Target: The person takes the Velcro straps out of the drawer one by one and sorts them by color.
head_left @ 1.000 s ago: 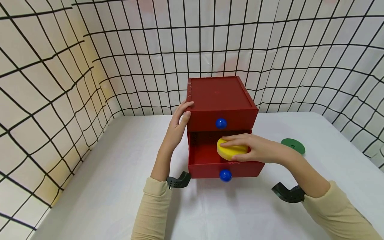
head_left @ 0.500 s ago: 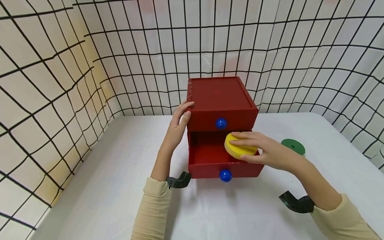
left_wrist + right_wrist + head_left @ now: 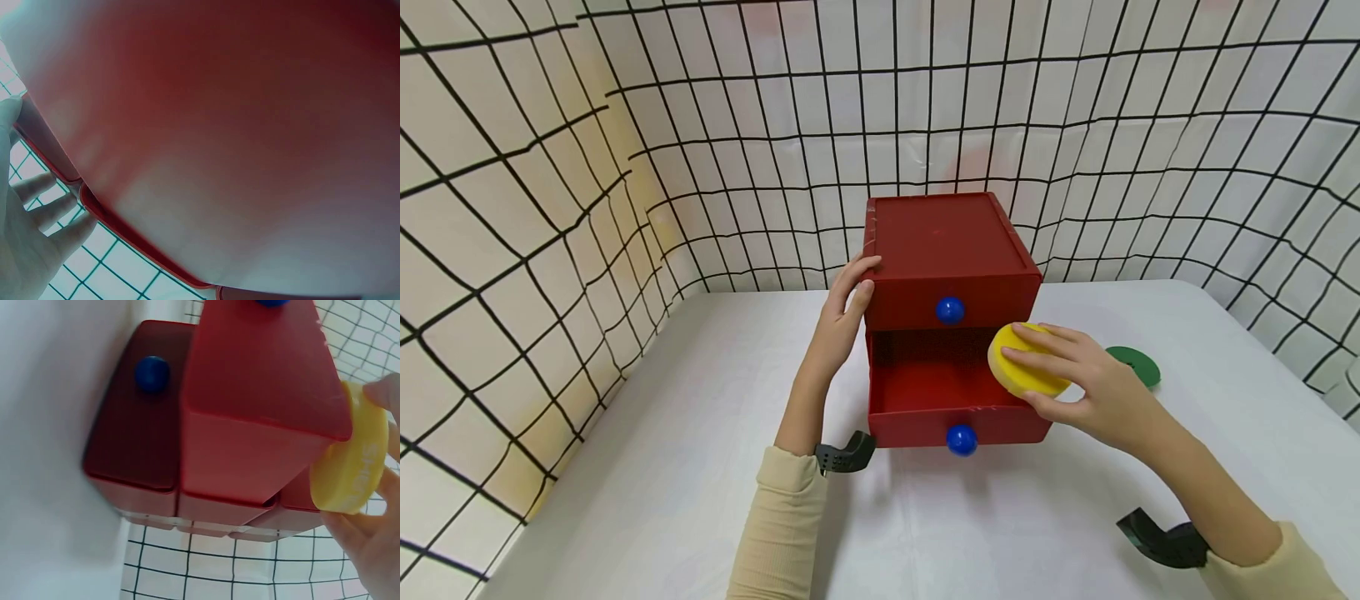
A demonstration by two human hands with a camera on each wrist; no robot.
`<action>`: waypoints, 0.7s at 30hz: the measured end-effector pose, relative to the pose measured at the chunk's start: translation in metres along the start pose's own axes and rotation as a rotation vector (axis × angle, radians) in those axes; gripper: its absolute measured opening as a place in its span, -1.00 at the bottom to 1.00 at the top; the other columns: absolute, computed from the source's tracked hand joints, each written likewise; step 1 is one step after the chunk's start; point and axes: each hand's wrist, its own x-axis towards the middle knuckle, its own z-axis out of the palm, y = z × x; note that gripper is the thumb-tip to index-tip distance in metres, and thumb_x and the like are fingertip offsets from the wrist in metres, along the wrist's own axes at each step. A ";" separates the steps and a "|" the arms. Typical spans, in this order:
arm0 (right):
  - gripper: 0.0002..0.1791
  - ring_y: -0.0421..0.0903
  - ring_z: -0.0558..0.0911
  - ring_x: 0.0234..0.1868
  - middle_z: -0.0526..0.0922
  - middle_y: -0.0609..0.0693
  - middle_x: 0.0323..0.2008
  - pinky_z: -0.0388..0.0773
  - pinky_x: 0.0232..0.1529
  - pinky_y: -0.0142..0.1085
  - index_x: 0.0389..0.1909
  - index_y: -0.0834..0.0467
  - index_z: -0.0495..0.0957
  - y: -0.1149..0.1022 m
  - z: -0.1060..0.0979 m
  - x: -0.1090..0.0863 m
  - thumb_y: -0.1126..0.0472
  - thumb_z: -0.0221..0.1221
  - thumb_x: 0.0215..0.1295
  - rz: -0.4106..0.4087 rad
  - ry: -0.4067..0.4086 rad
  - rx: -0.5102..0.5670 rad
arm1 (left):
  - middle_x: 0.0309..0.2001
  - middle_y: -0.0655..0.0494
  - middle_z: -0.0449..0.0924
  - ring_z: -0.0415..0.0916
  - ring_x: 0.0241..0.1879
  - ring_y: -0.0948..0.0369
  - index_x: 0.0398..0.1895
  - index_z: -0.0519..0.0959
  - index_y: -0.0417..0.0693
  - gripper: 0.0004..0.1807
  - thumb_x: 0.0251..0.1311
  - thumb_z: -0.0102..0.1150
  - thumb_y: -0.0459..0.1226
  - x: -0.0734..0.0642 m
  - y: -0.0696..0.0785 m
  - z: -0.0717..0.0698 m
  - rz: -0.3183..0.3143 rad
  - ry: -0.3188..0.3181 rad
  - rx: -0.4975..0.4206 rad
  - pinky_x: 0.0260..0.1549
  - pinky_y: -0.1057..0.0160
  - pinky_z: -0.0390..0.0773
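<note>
A red drawer cabinet (image 3: 940,237) stands on the table, its pulled-out drawer (image 3: 917,379) showing a bare red inside. My left hand (image 3: 838,317) rests against the cabinet's left side, thumb near the front corner; in the left wrist view its fingers (image 3: 53,209) are extended along the red side. My right hand (image 3: 1097,383) grips a thick yellow disc (image 3: 1026,362) between thumb and fingers. It is tilted over the drawer's right edge. In the right wrist view, lettering shows on the yellow disc (image 3: 353,456), beside the drawer's upper corner.
A green disc (image 3: 1138,364) lies on the table right of the cabinet, partly behind my right hand. Blue knobs (image 3: 962,439) stick out from the drawer fronts. Black wire grid (image 3: 775,167) surrounds the table at the back and sides. A transparent object (image 3: 1347,392) stands at the right edge.
My right hand has lifted the yellow disc from inside the drawer and carried it rightward to the drawer's right edge. My left hand stays on the cabinet.
</note>
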 end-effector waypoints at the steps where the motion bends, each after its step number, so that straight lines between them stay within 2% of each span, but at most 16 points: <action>1: -0.40 0.07 0.32 0.21 0.43 -0.03 0.20 0.60 -0.25 -0.08 0.11 -0.12 0.47 0.000 0.001 -0.002 0.26 0.28 -0.04 0.002 0.023 -0.015 | 0.40 0.07 -0.01 -0.05 0.38 0.18 0.24 0.28 0.04 -0.61 0.38 -0.24 -0.22 0.000 0.000 0.000 -0.002 0.000 0.002 0.27 -0.08 0.09; 4: -0.37 0.10 0.34 0.19 0.45 0.00 0.18 0.60 -0.28 -0.06 0.09 -0.09 0.50 0.002 0.003 -0.010 0.28 0.31 -0.12 0.011 0.094 -0.047 | 0.40 0.08 -0.02 -0.04 0.38 0.17 0.24 0.28 0.04 -0.61 0.38 -0.24 -0.23 0.001 0.000 0.000 -0.005 -0.002 0.005 0.27 -0.08 0.09; 6: -0.37 0.12 0.35 0.18 0.46 0.01 0.17 0.58 -0.14 -0.30 0.07 -0.08 0.51 0.004 0.005 -0.015 0.27 0.33 -0.15 0.000 0.147 -0.058 | 0.40 0.09 -0.02 -0.03 0.38 0.17 0.24 0.28 0.04 -0.61 0.38 -0.24 -0.23 0.000 0.001 0.000 -0.007 -0.003 0.007 0.27 -0.08 0.09; 8: -0.40 0.14 0.36 0.18 0.47 0.02 0.16 0.43 -0.02 -0.56 0.07 -0.06 0.52 0.007 0.007 -0.020 0.24 0.34 -0.13 -0.013 0.195 -0.068 | 0.40 0.09 -0.01 -0.03 0.38 0.17 0.25 0.28 0.05 -0.61 0.37 -0.24 -0.23 0.000 0.001 0.001 -0.006 -0.002 0.008 0.27 -0.08 0.09; 11: -0.39 0.14 0.35 0.19 0.46 0.02 0.17 0.02 0.02 -0.81 0.07 -0.05 0.51 0.012 0.009 -0.029 0.24 0.34 -0.13 0.008 0.241 -0.086 | 0.40 0.10 -0.01 -0.03 0.38 0.17 0.25 0.28 0.05 -0.61 0.37 -0.24 -0.23 0.000 0.001 0.001 -0.007 -0.002 0.007 0.27 -0.08 0.09; 15: -0.38 0.12 0.32 0.19 0.43 0.01 0.20 0.01 -0.01 -0.83 0.09 -0.04 0.50 0.017 0.013 -0.042 0.27 0.32 -0.13 0.073 0.264 -0.106 | 0.40 0.10 -0.02 -0.03 0.38 0.16 0.24 0.28 0.04 -0.61 0.38 -0.24 -0.23 -0.001 0.001 0.001 -0.009 -0.001 0.005 0.27 -0.08 0.09; 21: -0.48 0.15 0.30 0.18 0.40 0.00 0.23 0.02 0.08 -0.82 0.08 0.01 0.51 0.033 0.019 -0.060 0.23 0.25 -0.01 0.081 0.319 -0.051 | 0.40 0.09 -0.02 -0.04 0.38 0.16 0.25 0.27 0.04 -0.61 0.38 -0.24 -0.23 -0.001 0.001 0.001 -0.013 -0.001 0.006 0.27 -0.08 0.09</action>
